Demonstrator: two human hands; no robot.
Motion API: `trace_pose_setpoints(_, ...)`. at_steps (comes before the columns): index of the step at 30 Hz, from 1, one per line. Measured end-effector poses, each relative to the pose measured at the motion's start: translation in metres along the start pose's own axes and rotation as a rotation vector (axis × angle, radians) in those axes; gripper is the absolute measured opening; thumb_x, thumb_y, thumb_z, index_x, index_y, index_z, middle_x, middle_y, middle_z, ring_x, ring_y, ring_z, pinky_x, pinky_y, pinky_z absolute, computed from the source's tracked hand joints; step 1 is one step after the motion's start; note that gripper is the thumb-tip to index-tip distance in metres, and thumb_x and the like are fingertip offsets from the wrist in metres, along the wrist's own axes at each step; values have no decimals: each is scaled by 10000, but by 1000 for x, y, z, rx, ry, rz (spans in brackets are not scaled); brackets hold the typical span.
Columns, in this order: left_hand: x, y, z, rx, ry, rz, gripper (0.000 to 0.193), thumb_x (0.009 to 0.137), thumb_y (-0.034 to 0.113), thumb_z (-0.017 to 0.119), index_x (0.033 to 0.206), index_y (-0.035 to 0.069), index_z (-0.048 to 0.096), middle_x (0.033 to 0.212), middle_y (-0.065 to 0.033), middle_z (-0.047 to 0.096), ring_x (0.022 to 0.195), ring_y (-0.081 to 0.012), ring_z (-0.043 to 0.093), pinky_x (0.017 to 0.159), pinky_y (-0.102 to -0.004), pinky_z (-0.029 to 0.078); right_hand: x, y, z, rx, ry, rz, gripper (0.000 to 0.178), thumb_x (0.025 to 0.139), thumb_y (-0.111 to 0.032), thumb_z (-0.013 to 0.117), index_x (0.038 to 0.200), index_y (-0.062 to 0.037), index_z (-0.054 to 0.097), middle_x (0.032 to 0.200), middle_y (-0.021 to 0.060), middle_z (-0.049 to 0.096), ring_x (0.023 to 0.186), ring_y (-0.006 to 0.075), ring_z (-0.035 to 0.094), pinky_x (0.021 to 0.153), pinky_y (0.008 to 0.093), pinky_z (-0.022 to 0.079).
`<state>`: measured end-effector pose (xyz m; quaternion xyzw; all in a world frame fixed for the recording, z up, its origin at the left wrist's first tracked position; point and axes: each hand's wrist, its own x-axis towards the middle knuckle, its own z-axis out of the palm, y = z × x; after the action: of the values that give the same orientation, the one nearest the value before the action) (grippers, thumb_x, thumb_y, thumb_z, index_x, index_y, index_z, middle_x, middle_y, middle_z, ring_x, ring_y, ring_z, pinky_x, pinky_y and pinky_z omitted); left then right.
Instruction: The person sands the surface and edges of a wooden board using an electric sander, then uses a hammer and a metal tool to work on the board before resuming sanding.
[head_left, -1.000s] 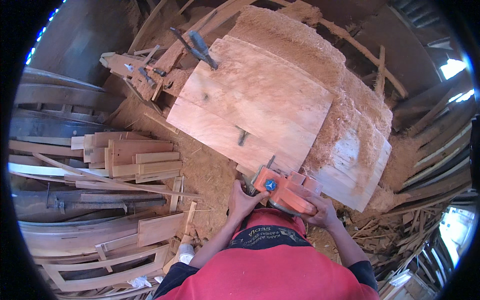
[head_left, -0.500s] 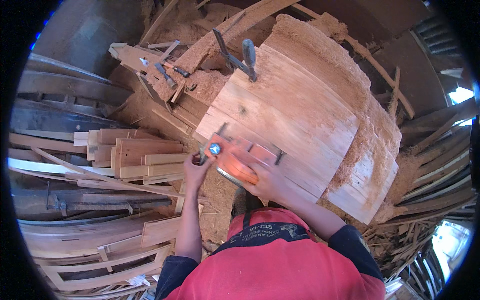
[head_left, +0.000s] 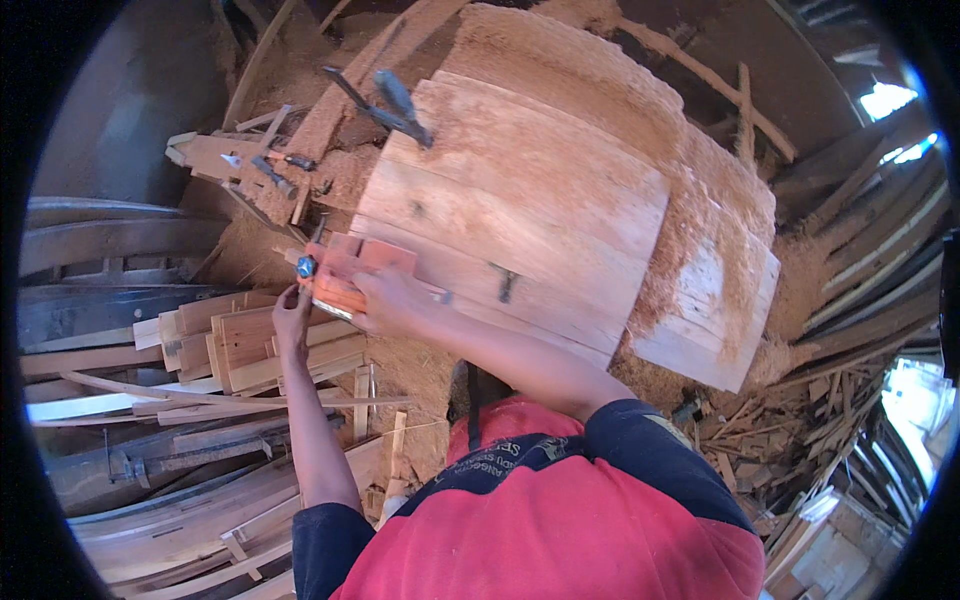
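An orange electric planer (head_left: pixel 342 292) with a blue front knob (head_left: pixel 306 267) rests on the near left edge of a wide wooden panel (head_left: pixel 530 240) made of joined boards. My right hand (head_left: pixel 385 303) is wrapped round its rear handle. At the planer's front, below the knob, the fingers of my left hand (head_left: pixel 292 312) are closed on its edge; the fingertips are partly hidden. A dark bar clamp (head_left: pixel 395 105) stands at the panel's far left corner. Another dark metal piece (head_left: pixel 507 285) lies on the boards to the right of the planer.
Thick heaps of wood shavings (head_left: pixel 590 90) cover the panel's far side. A hammer (head_left: pixel 274 177) lies on a plank at the far left. Stacked board offcuts (head_left: pixel 250 345) stand left of my left arm. Curved hull planks (head_left: pixel 880 250) line the right.
Both hands have moved the planer leftward along the panel to its left end. My right arm reaches further across. The whole view has shifted a little.
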<state>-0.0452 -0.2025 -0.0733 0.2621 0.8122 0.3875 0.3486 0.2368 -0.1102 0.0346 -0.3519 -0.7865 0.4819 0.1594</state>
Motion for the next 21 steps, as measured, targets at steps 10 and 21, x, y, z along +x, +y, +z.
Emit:
trace_pose_setpoints(10, -285, 27, 211, 222, -261, 75, 798, 612, 436, 934, 1121, -36, 540, 947, -110, 610, 835, -206, 585, 736, -347, 502, -336, 88, -137, -189, 108, 94, 478, 717, -331, 811, 1077, -64, 646, 1001, 152, 682, 939, 355, 671, 795, 467, 550)
trace_pose_setpoints(21, -333, 51, 241, 272, -424, -25, 866, 591, 500, 923, 1114, -37, 490, 1013, -173, 619, 896, -263, 631, 770, -385, 518, -390, 105, -160, -277, 151, 49, 506, 602, -266, 899, 996, -62, 656, 976, 118, 696, 920, 336, 686, 787, 431, 552)
